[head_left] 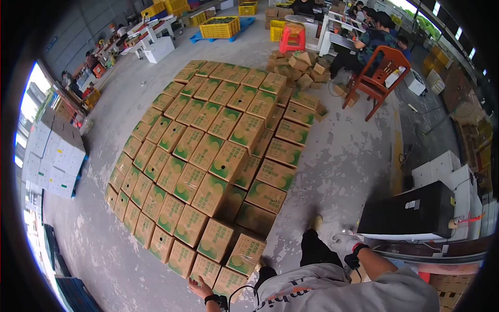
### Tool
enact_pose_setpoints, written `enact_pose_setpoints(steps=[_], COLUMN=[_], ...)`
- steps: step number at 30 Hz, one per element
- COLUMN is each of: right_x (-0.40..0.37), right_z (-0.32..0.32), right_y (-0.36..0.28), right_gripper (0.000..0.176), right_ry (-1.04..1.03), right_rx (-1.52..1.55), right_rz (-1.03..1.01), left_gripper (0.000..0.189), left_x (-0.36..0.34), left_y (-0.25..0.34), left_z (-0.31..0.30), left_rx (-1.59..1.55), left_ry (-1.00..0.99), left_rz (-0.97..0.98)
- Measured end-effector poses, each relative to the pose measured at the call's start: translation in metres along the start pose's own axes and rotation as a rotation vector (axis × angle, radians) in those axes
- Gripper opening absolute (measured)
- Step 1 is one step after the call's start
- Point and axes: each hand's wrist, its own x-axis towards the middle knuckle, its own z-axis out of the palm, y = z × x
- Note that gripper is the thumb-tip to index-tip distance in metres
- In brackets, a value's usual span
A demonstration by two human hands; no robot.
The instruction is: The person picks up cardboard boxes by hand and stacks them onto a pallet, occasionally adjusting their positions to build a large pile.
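Note:
My left hand, bare with a band at the wrist, is at the lower edge of the view with its fingers spread. Its fingertips are right by the near end of a brown and green carton. Many cartons like it, with a large stack of them, spread out ahead of me on the floor. Over on the right, my right hand wears a pale glove, its fingers loosely extended with nothing seen in them. That hand is beside the front corner of a black-topped machine.
White boxes are stacked at left. A wooden chair, a red stool and loose small cartons stand beyond the stack. People sit at a workbench at the upper right. A yellow crate rests on a blue pallet.

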Motion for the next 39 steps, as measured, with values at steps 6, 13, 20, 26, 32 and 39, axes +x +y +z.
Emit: enact_pose_setpoints(steps=[6,13,20,26,32,39], right_x=[0.070,0.123,0.287,0.427,0.541,0.681], right_z=[-0.029,-0.218,-0.362,-0.508,-0.639,-0.853], right_y=[0.180,0.200,0.170,0.156,0.196,0.078], right_gripper=[0.059,0.067,0.063,0.070,0.074,0.081], right_ry=[-0.070,-0.086,0.015,-0.075,0.007,0.108], right_rx=[-0.147,0.067,0.182,0.152,-0.113,-0.458], right_rz=[0.061,0.121,-0.155,-0.219,-0.041,-0.049], left_gripper=[0.028,0.031,0.033,0.034,0.040,0.063], left_x=[-0.089,-0.254,-0.300,-0.306,-0.317,-0.351], left_y=[0.207,0.405,0.527,0.679,0.822,0.908], left_z=[0.094,0.224,0.349,0.498,0.648,0.834], left_rx=[-0.382,-0.239,-0.096,-0.172,-0.140,-0.055], left_ry=[-0.558,-1.110,-1.282,-1.286,-1.423,-1.455], left_rz=[0.043,0.133,0.309,0.138,0.137,-0.127])
